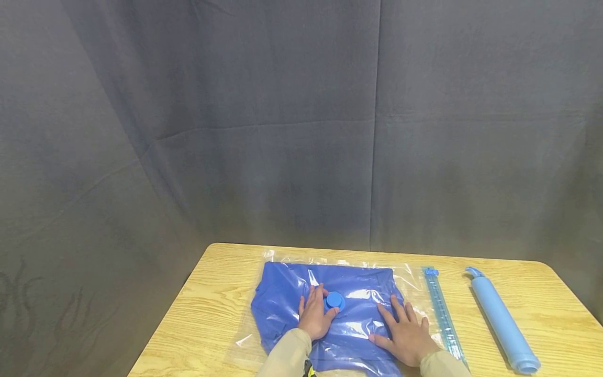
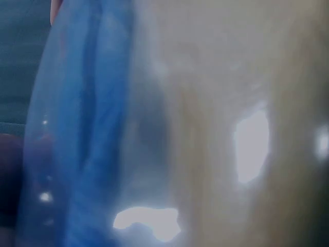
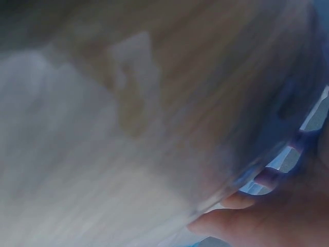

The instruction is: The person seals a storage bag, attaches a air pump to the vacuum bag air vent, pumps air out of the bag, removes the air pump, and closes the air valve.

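Note:
A clear plastic storage bag (image 1: 414, 280) lies flat with folded blue fabric (image 1: 282, 283) inside it. On its upper face sits a round blue valve cap (image 1: 334, 299). My left hand (image 1: 314, 317) rests on the bag just left of the cap, fingers extended, with thumb and index finger on either side of it. Farther right, my right hand (image 1: 409, 335) presses the bag with its fingers spread, over the fabric's right edge. In the right wrist view, the right hand (image 3: 277, 206) touches the shiny plastic. The left wrist view shows mostly blurred plastic and blue fabric (image 2: 103, 103).
A light-blue hand pump (image 1: 505, 322) lies on the wooden table (image 1: 202, 298), right of the bag. Along the bag's right edge runs a teal zip strip (image 1: 443, 309) with a blue slider (image 1: 431, 272) near its far end. Grey curtain (image 1: 282, 131) hangs behind.

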{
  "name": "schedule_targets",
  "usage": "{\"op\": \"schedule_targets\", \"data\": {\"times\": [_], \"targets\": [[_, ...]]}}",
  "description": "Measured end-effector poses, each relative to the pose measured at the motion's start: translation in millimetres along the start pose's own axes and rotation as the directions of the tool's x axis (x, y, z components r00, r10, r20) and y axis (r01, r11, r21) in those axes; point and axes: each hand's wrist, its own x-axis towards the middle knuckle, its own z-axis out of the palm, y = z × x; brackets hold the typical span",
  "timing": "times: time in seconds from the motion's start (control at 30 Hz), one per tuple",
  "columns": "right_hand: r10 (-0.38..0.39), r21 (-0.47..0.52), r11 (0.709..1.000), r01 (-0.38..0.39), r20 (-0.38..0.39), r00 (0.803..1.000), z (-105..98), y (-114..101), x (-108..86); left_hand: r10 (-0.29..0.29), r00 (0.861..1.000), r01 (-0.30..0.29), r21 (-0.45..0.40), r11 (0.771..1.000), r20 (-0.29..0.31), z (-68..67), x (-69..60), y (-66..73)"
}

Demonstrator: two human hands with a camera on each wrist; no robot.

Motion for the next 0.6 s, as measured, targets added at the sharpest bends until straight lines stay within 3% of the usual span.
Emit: {"op": "schedule_targets", "data": {"times": [0.6], "targets": [[0.006,0.018,1.000,-0.006,0.013,1.000,-1.0,0.0,-0.7,0.001,1.000,0.001,-0.057,0.998,0.026,-3.6,0.9,-3.5]]}}
